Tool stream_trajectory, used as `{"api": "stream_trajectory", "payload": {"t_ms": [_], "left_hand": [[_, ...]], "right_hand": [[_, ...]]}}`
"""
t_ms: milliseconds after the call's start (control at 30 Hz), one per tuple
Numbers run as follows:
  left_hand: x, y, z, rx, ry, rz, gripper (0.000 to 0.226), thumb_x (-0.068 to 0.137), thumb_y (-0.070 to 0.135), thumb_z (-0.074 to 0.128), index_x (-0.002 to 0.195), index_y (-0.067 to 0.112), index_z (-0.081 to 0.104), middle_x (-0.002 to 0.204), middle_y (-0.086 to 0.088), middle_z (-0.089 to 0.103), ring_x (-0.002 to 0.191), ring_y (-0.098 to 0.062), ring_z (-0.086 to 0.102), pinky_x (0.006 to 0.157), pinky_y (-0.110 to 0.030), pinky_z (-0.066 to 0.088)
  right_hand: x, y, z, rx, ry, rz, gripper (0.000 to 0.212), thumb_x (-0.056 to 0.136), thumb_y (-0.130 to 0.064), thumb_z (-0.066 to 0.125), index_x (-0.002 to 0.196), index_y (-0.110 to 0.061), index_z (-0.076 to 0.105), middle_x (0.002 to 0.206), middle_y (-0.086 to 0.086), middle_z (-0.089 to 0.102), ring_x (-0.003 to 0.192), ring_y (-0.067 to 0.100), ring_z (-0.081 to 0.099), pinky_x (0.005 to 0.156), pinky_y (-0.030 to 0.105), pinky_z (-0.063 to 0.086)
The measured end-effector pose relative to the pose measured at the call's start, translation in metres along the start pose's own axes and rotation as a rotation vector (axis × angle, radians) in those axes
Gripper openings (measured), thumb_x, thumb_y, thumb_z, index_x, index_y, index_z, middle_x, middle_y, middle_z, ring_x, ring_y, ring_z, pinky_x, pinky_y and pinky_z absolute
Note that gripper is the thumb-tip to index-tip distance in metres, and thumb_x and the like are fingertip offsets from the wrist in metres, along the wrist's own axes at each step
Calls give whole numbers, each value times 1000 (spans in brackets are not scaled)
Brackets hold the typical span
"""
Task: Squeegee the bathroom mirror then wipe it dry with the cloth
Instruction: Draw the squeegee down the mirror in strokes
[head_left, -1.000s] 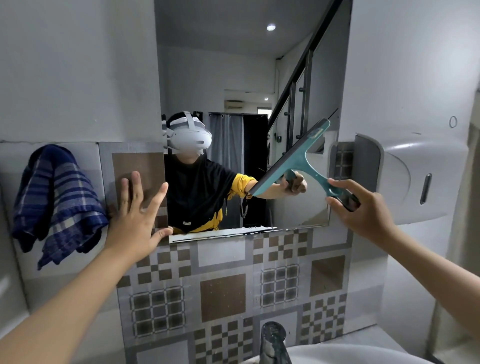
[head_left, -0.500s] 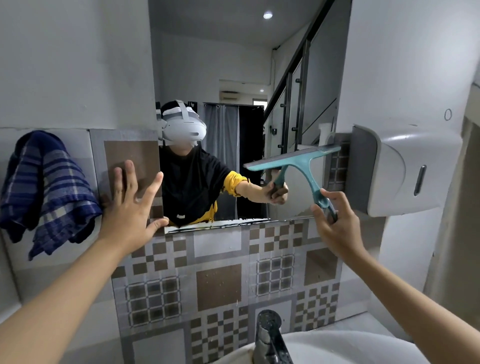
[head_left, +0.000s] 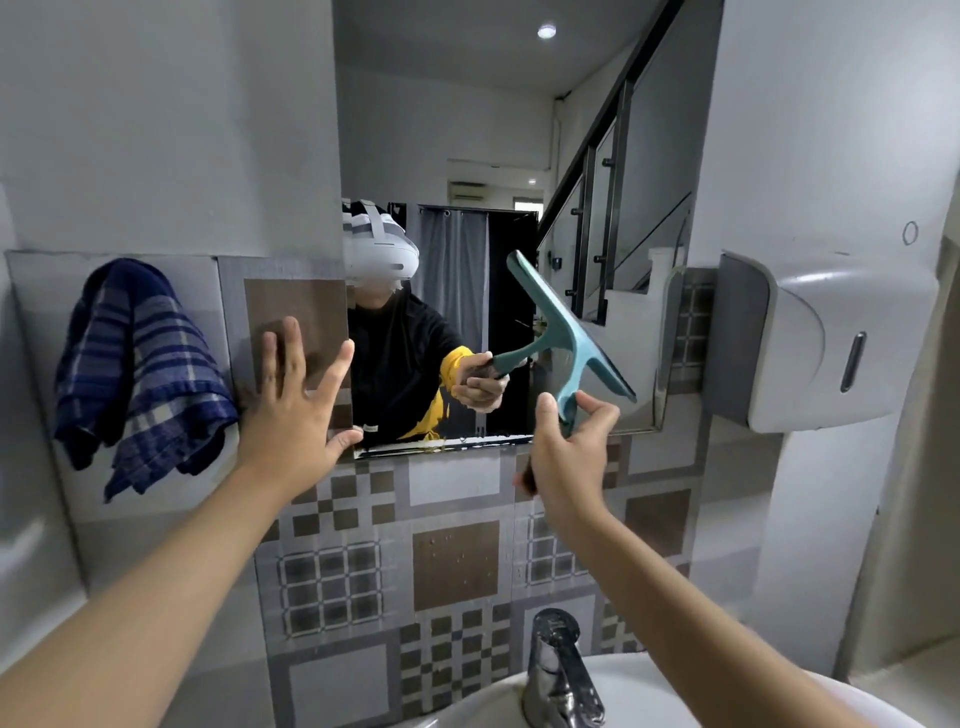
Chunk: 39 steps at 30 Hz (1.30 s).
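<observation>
The bathroom mirror (head_left: 483, 130) is set in the wall ahead, with water streaks along its bottom edge. My right hand (head_left: 566, 457) grips the handle of a teal squeegee (head_left: 571, 332), whose blade slants from upper left to lower right in front of the mirror's lower right part. My left hand (head_left: 296, 410) presses flat with fingers spread on the tiled wall at the mirror's left edge. A blue checked cloth (head_left: 137, 379) hangs on the wall further left, apart from both hands.
A white paper dispenser (head_left: 810, 343) juts from the wall right of the mirror. Below are a chrome tap (head_left: 558, 670) and the white basin rim (head_left: 649, 680). Patterned tiles (head_left: 452, 561) cover the wall under the mirror.
My right hand has moved left and lower and turned the squeegee: its blade went from rising to the right, through level, to sloping down to the right. My left hand stays on the wall.
</observation>
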<state>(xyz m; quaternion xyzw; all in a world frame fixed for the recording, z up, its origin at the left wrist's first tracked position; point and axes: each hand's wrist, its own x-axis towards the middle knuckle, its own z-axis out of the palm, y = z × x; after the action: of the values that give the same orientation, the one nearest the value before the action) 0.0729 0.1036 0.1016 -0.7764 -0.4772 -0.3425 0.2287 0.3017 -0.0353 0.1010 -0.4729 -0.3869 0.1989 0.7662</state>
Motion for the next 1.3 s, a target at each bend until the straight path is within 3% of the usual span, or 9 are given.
{"api": "stream_trajectory", "payload": {"t_ms": [267, 367, 467, 533, 600, 700, 767, 1067, 1300], "left_hand": [[-31, 5, 17, -24, -23, -27, 85, 85, 56, 49, 146, 41, -8, 153, -13, -29, 141, -36, -19, 104, -67, 26], [-32, 6, 16, 1, -7, -25, 90, 82, 50, 59, 148, 39, -1, 155, -17, -20, 142, -38, -12, 102, -66, 29], [-34, 3, 16, 16, 31, 7, 90, 76, 46, 69, 148, 32, 17, 156, -23, -2, 142, -42, 3, 96, -65, 36], [-35, -1, 19, 35, 48, 32, 88, 76, 48, 68, 148, 30, 20, 156, -25, 2, 141, -44, 9, 95, -63, 39], [-35, -4, 21, 53, 60, 38, 85, 78, 52, 63, 148, 31, 18, 156, -23, -1, 142, -43, 8, 99, -61, 37], [-36, -4, 24, 75, 64, 23, 83, 81, 57, 55, 149, 34, 12, 156, -22, -4, 143, -40, 4, 104, -57, 33], [-36, -5, 26, 78, 66, 15, 82, 82, 58, 52, 148, 36, 9, 157, -21, -5, 144, -39, 3, 106, -55, 31], [-35, -9, 28, 111, 72, 39, 71, 85, 63, 31, 147, 33, 15, 157, -22, -7, 144, -38, 2, 103, -56, 35], [-37, -8, 28, 112, 70, 38, 69, 86, 62, 28, 147, 33, 18, 157, -22, -4, 144, -38, 3, 102, -55, 36]], "right_hand": [[-30, 11, 56, 80, -70, 17, 26, 97, -27, 52, 113, -26, 31, 71, 13, 55, 38, 23, 51, 37, 30, 47], [-43, 26, 72, -6, -140, -90, 27, 95, -29, 55, 109, -29, 32, 72, 14, 58, 46, 25, 56, 44, 42, 55], [-52, 33, 81, -16, -208, -155, 26, 95, -25, 56, 105, -30, 33, 65, 7, 54, 39, 15, 50, 38, 33, 49], [-53, 35, 79, -66, -163, -246, 28, 93, -22, 59, 104, -33, 36, 65, 1, 53, 44, 13, 50, 40, 36, 49], [-50, 42, 73, -142, -133, -338, 29, 92, -21, 61, 108, -30, 38, 63, -1, 52, 46, 7, 45, 42, 29, 45], [-45, 51, 55, -295, -217, -444, 31, 91, -20, 63, 112, -25, 41, 51, -4, 40, 39, 8, 35, 39, 16, 27], [-37, 53, 39, -400, -259, -508, 31, 90, -18, 65, 113, -22, 44, 48, -10, 37, 36, 9, 35, 38, 13, 24], [19, 35, -33, -760, -292, -707, 40, 84, -23, 72, 121, -16, 58, 45, -14, 37, 42, 10, 44, 35, 11, 25], [40, 26, -59, -863, -284, -772, 39, 83, -25, 73, 119, -21, 61, 43, -13, 31, 36, 5, 27, 38, 18, 24]]}}
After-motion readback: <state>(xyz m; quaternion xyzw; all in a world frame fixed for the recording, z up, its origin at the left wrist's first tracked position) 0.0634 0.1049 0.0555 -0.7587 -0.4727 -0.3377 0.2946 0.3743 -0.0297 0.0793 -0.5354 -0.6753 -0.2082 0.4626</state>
